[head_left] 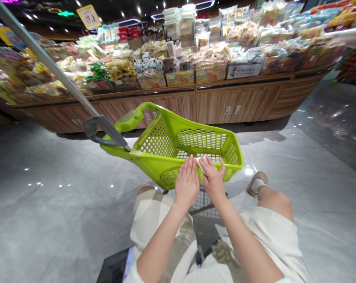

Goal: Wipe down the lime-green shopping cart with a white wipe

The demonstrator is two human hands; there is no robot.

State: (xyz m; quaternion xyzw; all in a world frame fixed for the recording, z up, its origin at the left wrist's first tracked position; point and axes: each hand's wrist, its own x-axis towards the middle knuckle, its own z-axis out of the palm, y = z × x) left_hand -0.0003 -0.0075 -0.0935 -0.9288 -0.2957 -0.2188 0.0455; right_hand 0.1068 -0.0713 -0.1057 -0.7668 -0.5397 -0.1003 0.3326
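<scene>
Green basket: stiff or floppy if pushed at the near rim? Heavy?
Probably fairly stiff: the green basket looks like molded plastic with a thick near rim. Likely light for its size, given the many holes in its walls. The rim may be a bit slippery, since its surface looks smooth.

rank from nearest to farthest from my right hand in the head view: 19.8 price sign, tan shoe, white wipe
From your right hand:
1. White wipe: under its fingers, on the green shopping cart
2. Tan shoe: off to the right
3. 19.8 price sign: far upper left
</scene>
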